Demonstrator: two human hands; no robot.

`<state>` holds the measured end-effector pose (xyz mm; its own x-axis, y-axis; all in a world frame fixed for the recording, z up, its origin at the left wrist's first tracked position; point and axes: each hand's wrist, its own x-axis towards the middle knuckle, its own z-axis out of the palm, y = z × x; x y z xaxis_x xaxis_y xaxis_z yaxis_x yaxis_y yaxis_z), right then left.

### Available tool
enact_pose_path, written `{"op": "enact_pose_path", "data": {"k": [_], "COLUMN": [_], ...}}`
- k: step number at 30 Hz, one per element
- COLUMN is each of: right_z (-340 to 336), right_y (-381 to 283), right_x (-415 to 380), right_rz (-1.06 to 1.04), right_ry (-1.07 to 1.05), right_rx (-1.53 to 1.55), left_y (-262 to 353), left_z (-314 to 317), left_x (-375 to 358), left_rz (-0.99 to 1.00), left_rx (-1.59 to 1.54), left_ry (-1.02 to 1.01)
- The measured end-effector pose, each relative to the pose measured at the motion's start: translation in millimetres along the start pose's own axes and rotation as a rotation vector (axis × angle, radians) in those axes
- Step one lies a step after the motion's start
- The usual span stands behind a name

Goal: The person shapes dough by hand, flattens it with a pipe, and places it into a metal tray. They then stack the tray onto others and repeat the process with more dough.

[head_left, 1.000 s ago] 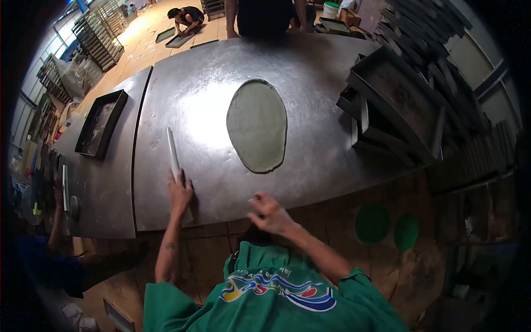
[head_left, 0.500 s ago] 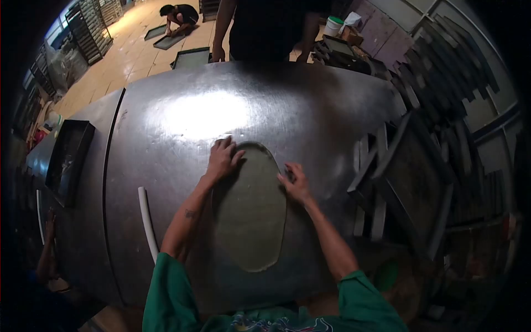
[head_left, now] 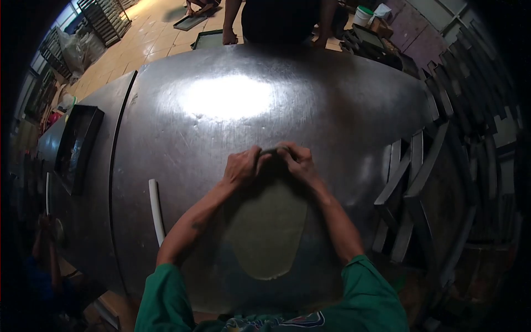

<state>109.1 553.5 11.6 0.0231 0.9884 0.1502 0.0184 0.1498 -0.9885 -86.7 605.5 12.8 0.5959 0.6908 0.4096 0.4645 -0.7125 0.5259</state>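
Observation:
A thin oval sheet of greenish-grey dough [head_left: 270,232] lies lengthwise on the metal table in front of me. My left hand [head_left: 243,167] pinches its far edge at the left, fingers curled. Close beside it, my right hand [head_left: 299,164] grips the same far edge from the right. Between the two hands the edge looks raised or folded, in shadow. The near, rounded end rests flat on the table. To the left of my left forearm lies a white rod [head_left: 156,213], partly hidden by that arm.
The metal table [head_left: 182,144] has a seam at left, with a dark tray [head_left: 80,146] beyond it. More trays [head_left: 437,193] are stacked at right. Across the table stands a person [head_left: 282,22]; another person's hands [head_left: 47,227] are at far left. Someone crouches on the floor behind.
Both hands have come together at the dough's far end and closed on its edge; before, they were apart at its two sides. The view has shifted slightly.

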Motion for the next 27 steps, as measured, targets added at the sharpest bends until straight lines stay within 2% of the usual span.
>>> {"op": "enact_pose_path", "data": {"k": [2, 3, 4, 6, 8, 10, 12, 14, 15, 16, 17, 18, 19, 21, 22, 23, 24, 26, 27], "right_z": [4, 6, 5, 14, 26, 30, 19, 9, 5, -7, -20, -34, -43, -83, -101, -118, -134, -167, -181], "right_y": [5, 6, -5, -31, -88, -141, -189, -243, -274, -299, -321, -356, -392, -452, -481, -507, -529, -562, -570], "right_x": [5, 3, -8, -56, -94, -129, -155, -172, -181, -186, -189, -191, -206, -221, -231, -243, -254, -274, -282], "right_rz": [-0.379, -0.603, -0.629, -0.821, -0.907, -1.017, -1.154, -1.155, -1.113, -1.141, -1.053, -1.187, -1.168, -1.233, -1.214, -1.19, -1.176, -0.884, -0.87], "right_ry": [0.229, 0.34, 0.352, 0.492, 0.553, 0.653, 0.749, 0.775, 0.769, 0.771, 0.779, 0.884, 0.914, 0.971, 0.983, 0.992, 1.023, 1.063, 1.093], "right_rx": [-0.743, -0.763, -0.767, -0.929, -0.828, -0.81, -1.273, -1.322, -1.199, -1.125, -1.002, -1.089, -1.148, -1.351, -1.432, -1.513, -1.549, -1.635, -1.667], "left_y": [-5, -1, 14, 62, 106, 160, 216, 260, 286, 303, 328, 358, 383, 439, 462, 485, 513, 562, 577], "left_z": [9, 9, -2, -37, -70, -105, -144, -168, -179, -190, -200, -209, -217, -230, -227, -225, -223, -207, -193], "left_x": [6, 5, 3, -21, -37, -45, -45, -34, -27, -16, -2, 13, 30, 66, 94, 118, 135, 156, 175], "left_rz": [-0.102, -0.045, -0.024, 0.203, 0.298, 0.437, 0.438, 0.455, 0.402, 0.453, 0.432, 0.413, 0.497, 0.509, 0.625, 0.692, 0.699, 0.619, 0.652], "left_rx": [0.107, 0.139, 0.148, 0.107, 0.05, -0.027, 0.035, 0.053, 0.026, 0.067, 0.064, 0.055, 0.022, 0.038, -0.09, -0.087, -0.105, -0.19, -0.217], "left_ry": [0.031, 0.081, 0.099, 0.169, 0.209, 0.354, 0.332, 0.336, 0.323, 0.322, 0.332, 0.348, 0.372, 0.397, 0.494, 0.527, 0.51, 0.355, 0.347]}}
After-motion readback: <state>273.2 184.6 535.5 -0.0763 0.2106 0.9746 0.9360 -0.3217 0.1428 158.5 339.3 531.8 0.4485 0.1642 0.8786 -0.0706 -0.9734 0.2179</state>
